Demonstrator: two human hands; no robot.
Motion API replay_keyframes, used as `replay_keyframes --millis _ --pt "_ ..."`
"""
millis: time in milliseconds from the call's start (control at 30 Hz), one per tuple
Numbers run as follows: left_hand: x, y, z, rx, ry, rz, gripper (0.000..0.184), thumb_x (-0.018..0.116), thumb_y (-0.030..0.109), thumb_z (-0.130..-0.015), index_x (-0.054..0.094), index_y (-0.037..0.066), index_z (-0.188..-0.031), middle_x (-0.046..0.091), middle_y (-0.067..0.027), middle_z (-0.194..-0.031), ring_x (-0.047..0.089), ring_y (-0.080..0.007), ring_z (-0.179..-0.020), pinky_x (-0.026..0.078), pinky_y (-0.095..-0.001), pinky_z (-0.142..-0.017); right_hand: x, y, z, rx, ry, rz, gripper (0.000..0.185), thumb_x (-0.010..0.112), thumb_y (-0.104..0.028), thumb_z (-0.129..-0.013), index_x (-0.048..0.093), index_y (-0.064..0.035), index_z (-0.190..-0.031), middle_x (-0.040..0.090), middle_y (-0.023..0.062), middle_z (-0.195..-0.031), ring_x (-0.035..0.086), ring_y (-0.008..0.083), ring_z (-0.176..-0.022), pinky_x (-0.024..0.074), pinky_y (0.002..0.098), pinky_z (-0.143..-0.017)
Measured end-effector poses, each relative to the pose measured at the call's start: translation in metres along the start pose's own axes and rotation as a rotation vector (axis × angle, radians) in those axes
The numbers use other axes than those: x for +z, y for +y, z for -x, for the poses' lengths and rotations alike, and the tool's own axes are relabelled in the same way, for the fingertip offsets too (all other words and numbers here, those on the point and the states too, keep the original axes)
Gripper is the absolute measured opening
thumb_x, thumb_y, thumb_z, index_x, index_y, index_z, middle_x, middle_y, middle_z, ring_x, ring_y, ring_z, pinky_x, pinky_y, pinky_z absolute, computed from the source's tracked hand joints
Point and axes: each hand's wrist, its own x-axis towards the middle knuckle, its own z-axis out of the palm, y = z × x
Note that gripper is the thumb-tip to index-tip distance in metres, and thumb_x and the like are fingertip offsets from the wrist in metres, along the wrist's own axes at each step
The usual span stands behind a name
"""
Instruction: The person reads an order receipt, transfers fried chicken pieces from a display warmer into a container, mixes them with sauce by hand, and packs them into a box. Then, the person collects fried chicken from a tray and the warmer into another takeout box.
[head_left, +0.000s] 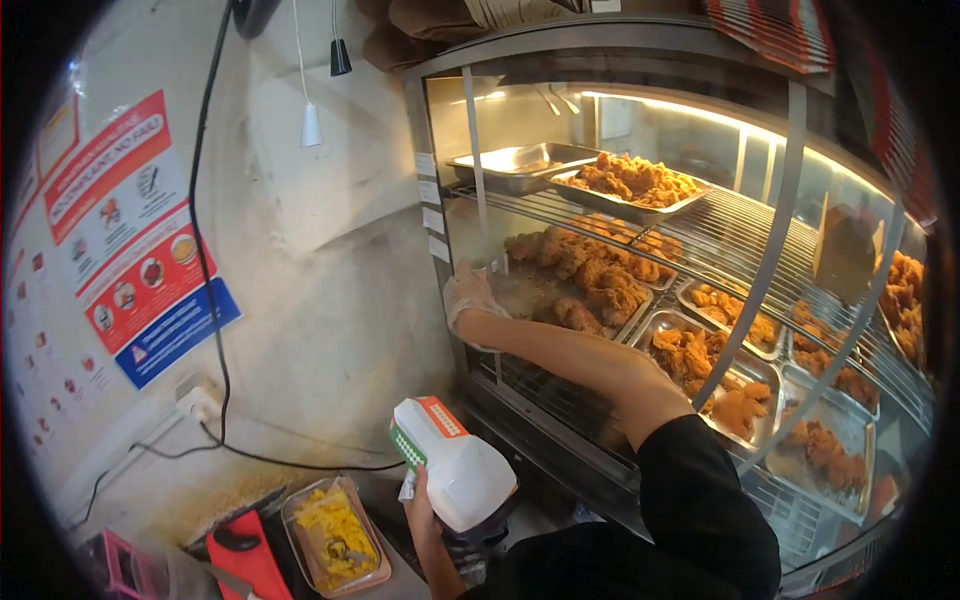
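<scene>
My left hand (424,515) is closed around a white paper takeaway box (468,480) with red and green printed panels, held low in front of the cabinet. My right hand (473,292), in a clear plastic glove, reaches across to the left end of the glass display cabinet (640,42). Its fingers are closed at the edge of the glass door (474,150), beside a small fitting; the fingertips are partly hidden. Just behind that hand, pieces of fried chicken (612,288) lie on the cabinet's lower level.
A metal tray of fried pieces (632,190) stands on the upper wire rack (735,235). Several more chicken trays fill the right side below. At lower left are a container of yellow food (338,535) and a red board (250,550). A black cable (205,230) hangs along the wall.
</scene>
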Motion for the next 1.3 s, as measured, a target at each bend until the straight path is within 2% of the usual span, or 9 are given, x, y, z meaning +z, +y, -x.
replay_keyframes --millis 133,233,300,367,433,533,800,933,1300 --pt "0.003 0.021 -0.04 0.001 -0.038 -0.035 0.037 0.053 0.024 -0.087 0.049 -0.004 -0.111 0.058 -0.0083 -0.099 0.057 -0.0166 -0.086 0.046 -0.0283 -0.071 -0.053 0.033 0.013 -0.141 -0.607 0.072 0.029 0.046 -0.026 -0.082 0.061 -0.0088 -0.099 0.063 0.0118 -0.091 0.059 0.0237 -0.089 0.0413 0.0387 -0.084" --pt "0.005 0.034 -0.057 -0.103 -0.022 -0.021 0.035 0.053 0.023 -0.087 0.05 -0.003 -0.11 0.057 -0.0091 -0.1 0.056 -0.0165 -0.087 0.046 -0.0283 -0.071 -0.052 0.075 0.008 -0.257 -0.022 -0.568 0.033 0.041 -0.028 -0.084 0.061 -0.0082 -0.101 0.063 0.0125 -0.095 0.058 0.025 -0.091 0.0382 0.0416 -0.088" --pt "-0.005 0.034 -0.073 -0.122 -0.062 -0.061 0.036 0.054 0.023 -0.086 0.05 -0.003 -0.11 0.057 -0.0094 -0.101 0.055 -0.0166 -0.088 0.045 -0.0282 -0.072 -0.086 0.1 0.016 0.027 0.405 -0.44 0.037 0.039 -0.032 -0.086 0.058 -0.0025 -0.098 0.059 0.0125 -0.095 0.057 0.0296 -0.087 0.0438 0.0412 -0.081" --pt "-0.005 0.037 -0.091 -0.126 -0.091 -0.11 0.036 0.054 0.024 -0.086 0.05 -0.003 -0.11 0.056 -0.0094 -0.102 0.055 -0.0167 -0.089 0.044 -0.0281 -0.073 -0.063 0.12 -0.005 0.528 1.224 -0.26 0.038 0.037 -0.028 -0.089 0.049 0.0009 -0.109 0.056 0.0139 -0.101 0.054 0.0279 -0.092 0.042 0.0408 -0.084" --pt "0.0 0.04 -0.101 -0.133 -0.089 -0.185 0.037 0.055 0.024 -0.086 0.05 -0.003 -0.11 0.056 -0.0091 -0.102 0.054 -0.0169 -0.089 0.043 -0.0281 -0.074 -0.075 0.159 0.007 0.503 0.453 -0.628 0.047 0.044 -0.039 -0.082 0.046 -0.0032 -0.112 0.054 0.0158 -0.108 0.051 0.0247 -0.104 0.0412 0.0362 -0.087" --pt "-0.002 0.039 -0.115 -0.204 -0.03 -0.28 0.039 0.057 0.026 -0.084 0.05 -0.004 -0.11 0.055 -0.0089 -0.103 0.053 -0.017 -0.091 0.042 -0.0286 -0.076 -0.038 0.17 -0.002 0.471 0.233 -0.617 0.035 0.055 -0.034 -0.077 0.057 -0.0028 -0.093 0.058 0.0151 -0.094 0.056 0.025 -0.094 0.0454 0.0353 -0.081" --pt "0.03 0.048 -0.128 -0.168 -0.175 -0.148 0.043 0.061 0.028 -0.081 0.05 -0.003 -0.109 0.055 -0.0087 -0.103 0.053 -0.0165 -0.092 0.041 -0.0283 -0.077 -0.057 0.153 0.122 0.313 0.404 -0.55 0.031 0.059 -0.037 -0.075 0.057 -0.0087 -0.089 0.057 0.0094 -0.09 0.055 0.0253 -0.085 0.044 0.0388 -0.076" --pt "0.058 0.077 -0.104 -0.144 -0.184 -0.125 0.044 0.062 0.028 -0.08 0.05 -0.002 -0.11 0.056 -0.0076 -0.103 0.054 -0.0155 -0.09 0.043 -0.0279 -0.075 -0.055 0.126 0.196 0.284 0.773 -0.372 0.027 0.066 -0.033 -0.068 0.058 -0.0149 -0.086 0.054 0.0029 -0.092 0.052 0.0229 -0.087 0.0428 0.039 -0.072" --pt "0.04 0.056 0.061 0.13 0.047 0.036 0.038 0.055 0.023 -0.086 0.045 -0.001 -0.114 0.057 -0.0094 -0.101 0.058 -0.0156 -0.085 0.049 -0.0272 -0.068 0.033 0.08 0.301 -0.146 0.981 -0.905 0.031 0.065 -0.012 -0.05 0.061 -0.0192 -0.079 0.05 -0.0044 -0.072 0.05 0.0175 -0.07 0.0426 0.0327 -0.057"
